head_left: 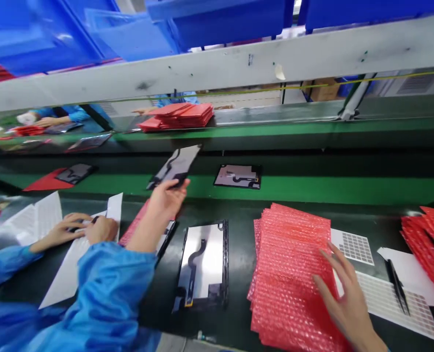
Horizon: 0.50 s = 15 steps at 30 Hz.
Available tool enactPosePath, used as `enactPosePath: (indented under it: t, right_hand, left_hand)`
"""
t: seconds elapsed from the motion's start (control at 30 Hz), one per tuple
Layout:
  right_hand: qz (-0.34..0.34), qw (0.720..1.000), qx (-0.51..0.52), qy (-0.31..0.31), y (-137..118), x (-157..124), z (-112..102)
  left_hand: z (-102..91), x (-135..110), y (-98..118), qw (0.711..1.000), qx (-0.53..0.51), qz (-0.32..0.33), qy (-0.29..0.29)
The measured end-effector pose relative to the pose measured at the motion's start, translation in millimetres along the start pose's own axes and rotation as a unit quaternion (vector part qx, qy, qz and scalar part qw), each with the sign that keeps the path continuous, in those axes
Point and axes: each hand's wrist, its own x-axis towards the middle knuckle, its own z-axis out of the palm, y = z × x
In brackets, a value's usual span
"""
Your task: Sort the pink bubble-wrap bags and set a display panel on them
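Note:
In my left hand (168, 198), raised over the near edge of the green belt, is a thin display panel (178, 164) with a pale back and black ribbon cable. My fingers close on its lower edge, and it is tilted. My right hand (343, 293) is open, fingers spread, at the right side of a stack of red bubble-wrap bags (290, 274); whether it presses on them I cannot tell. Another display panel (205, 264) lies on the dark bench between my hands. Under my left forearm, a further panel (165, 237) and a red bag (138, 225) are partly hidden.
One panel (239, 176) lies on the green belt (312, 190). Tweezers (398, 286) rest on sticker sheets (389, 298) at right, beside more red bags (429, 239). At left, a co-worker's hands (68, 229) handle white sheets (68, 274). Blue bins (231, 24) stand above.

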Motion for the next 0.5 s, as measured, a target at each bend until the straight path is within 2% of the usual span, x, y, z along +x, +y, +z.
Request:
enactPosePath:
  t: [0.07, 0.1, 0.2, 0.23, 0.3, 0.37, 0.4, 0.43, 0.47, 0.5]
  right_hand:
    - [0.101, 0.986, 0.135, 0.002, -10, 3, -5]
    - [0.143, 0.966, 0.215, -0.013, -16, 5, -7]
    - [0.227, 0.88, 0.409, -0.085, -34, 12, -9]
    - [0.247, 0.861, 0.434, -0.09, -39, 14, -9]
    - [0.289, 0.851, 0.431, -0.078, -44, 20, -11]
    - [0.32, 0.853, 0.408, -0.061, -40, 26, -15]
    - [0.328, 0.852, 0.402, -0.061, -36, 28, -18]
    - [0.333, 0.85, 0.402, -0.064, -31, 30, -20]
    - [0.335, 0.847, 0.406, -0.07, -25, 31, -22]
    - [0.337, 0.845, 0.408, -0.075, -19, 32, -23]
  left_hand:
    - [13.2, -74, -37, 1.0, -0.007, -0.021, -0.021]
    - [20.3, -113, -62, 0.999, -0.007, -0.035, -0.033]
    - [43.9, -222, -147, 0.985, -0.02, -0.132, -0.107]
    - [51.0, -252, -172, 0.982, -0.02, -0.153, -0.113]
    - [58.6, -297, -207, 0.972, -0.02, -0.192, -0.137]
    - [53.8, -318, -212, 0.948, 0.021, -0.232, -0.217]
    - [46.9, -321, -203, 0.917, 0.076, -0.255, -0.298]
    - [38.3, -317, -189, 0.874, 0.137, -0.275, -0.376]
    - [29.6, -308, -172, 0.852, 0.165, -0.283, -0.409]
    - [22.1, -294, -153, 0.851, 0.178, -0.283, -0.406]
